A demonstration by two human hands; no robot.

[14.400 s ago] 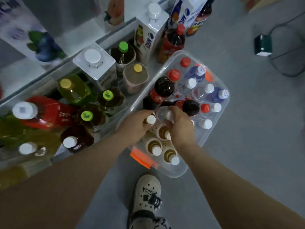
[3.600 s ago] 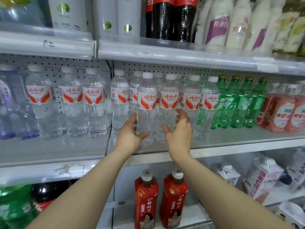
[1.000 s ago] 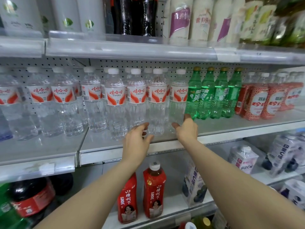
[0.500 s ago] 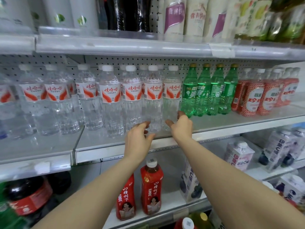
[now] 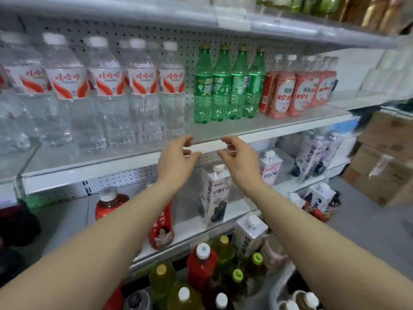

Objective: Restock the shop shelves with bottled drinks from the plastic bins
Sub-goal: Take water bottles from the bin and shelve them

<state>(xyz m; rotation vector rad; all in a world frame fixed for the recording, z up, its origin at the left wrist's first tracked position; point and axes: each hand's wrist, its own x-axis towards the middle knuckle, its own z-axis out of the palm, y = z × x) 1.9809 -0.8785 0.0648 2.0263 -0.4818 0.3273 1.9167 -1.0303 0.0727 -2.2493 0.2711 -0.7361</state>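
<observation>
Clear water bottles (image 5: 143, 92) with red-and-white labels stand in a row on the middle shelf (image 5: 279, 128). Both my hands hang in front of that shelf's edge, just below the bottles, and hold nothing. My left hand (image 5: 178, 159) has its fingers loosely curled toward the right. My right hand (image 5: 239, 157) mirrors it, fingers loosely curled toward the left, a hand's width away. The corner of a clear plastic bin (image 5: 281, 285) with capped bottles shows at the bottom right.
Green soda bottles (image 5: 225, 86) and red-patterned bottles (image 5: 297, 90) stand to the right of the water. Drink cartons (image 5: 214, 195) and red bottles (image 5: 161, 229) fill the shelf below. More bottles (image 5: 201, 265) crowd the lowest level. Cardboard boxes (image 5: 384, 157) are stacked at right.
Both hands have drawn back from the water bottles to the shelf's front edge. The view has swung right and down, so the lower shelves and bin now show.
</observation>
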